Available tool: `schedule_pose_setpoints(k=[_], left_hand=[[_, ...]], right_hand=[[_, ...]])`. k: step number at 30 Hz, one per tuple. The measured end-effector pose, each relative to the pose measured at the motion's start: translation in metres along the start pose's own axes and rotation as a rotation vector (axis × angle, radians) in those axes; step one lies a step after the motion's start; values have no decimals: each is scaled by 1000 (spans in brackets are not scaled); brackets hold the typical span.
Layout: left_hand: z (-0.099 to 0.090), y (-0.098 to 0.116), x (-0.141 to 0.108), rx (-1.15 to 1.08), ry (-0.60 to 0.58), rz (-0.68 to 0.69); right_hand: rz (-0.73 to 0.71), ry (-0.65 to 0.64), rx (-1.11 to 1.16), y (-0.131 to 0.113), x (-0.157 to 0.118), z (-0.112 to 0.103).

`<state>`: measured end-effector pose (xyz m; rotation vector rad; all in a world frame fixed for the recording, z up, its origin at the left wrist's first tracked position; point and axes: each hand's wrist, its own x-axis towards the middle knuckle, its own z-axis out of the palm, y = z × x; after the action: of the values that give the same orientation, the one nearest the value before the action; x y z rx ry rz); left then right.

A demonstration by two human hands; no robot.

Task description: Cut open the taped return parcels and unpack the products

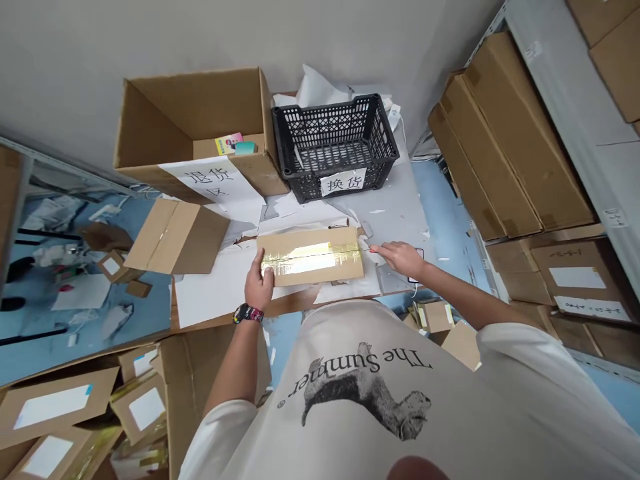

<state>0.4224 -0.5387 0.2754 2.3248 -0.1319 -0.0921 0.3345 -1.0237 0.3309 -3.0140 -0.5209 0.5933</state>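
Note:
A flat, oblong cardboard box (320, 272) lies on the table, with shiny yellowish tape along its top seam and a white label under the tape. My left hand (259, 280) grips the box's left end, thumb on the top face and fingers along the end. Just off the right end, my right hand (400, 257) is closed around a slim tool, seemingly a small knife (373, 249) with red on it. Its thin tip points at the taped seam; whether it touches the tape I cannot tell. Most of the tool is hidden in my fingers.
Behind stand a large open carton (200, 107) with small colourful packs and a black plastic crate (337, 147). A closed carton (175, 233) sits to the left. A phone (419, 256) lies by my right wrist. Boxes fill a shelf (555, 133) at right and a big carton (183, 373) at lower left.

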Motion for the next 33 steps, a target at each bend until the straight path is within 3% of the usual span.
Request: schedule_pose_setpoints(k=[6, 10, 16, 21, 28, 33], left_hand=[[-11, 1, 11, 162, -26, 15], [-14, 23, 21, 411, 6, 124], [27, 83, 60, 527, -303, 380], [47, 104, 83, 547, -398, 485], [48, 92, 81, 537, -346, 549], [50, 90, 91, 544, -351, 586]], right_hand=[[-54, 203, 241, 8, 22, 46], [-56, 306, 330, 5, 36, 66], [-30, 344, 351, -4, 48, 84], [17, 330, 261, -11, 34, 73], [171, 235, 131, -31, -11, 39], [211, 137, 91, -45, -19, 24]])
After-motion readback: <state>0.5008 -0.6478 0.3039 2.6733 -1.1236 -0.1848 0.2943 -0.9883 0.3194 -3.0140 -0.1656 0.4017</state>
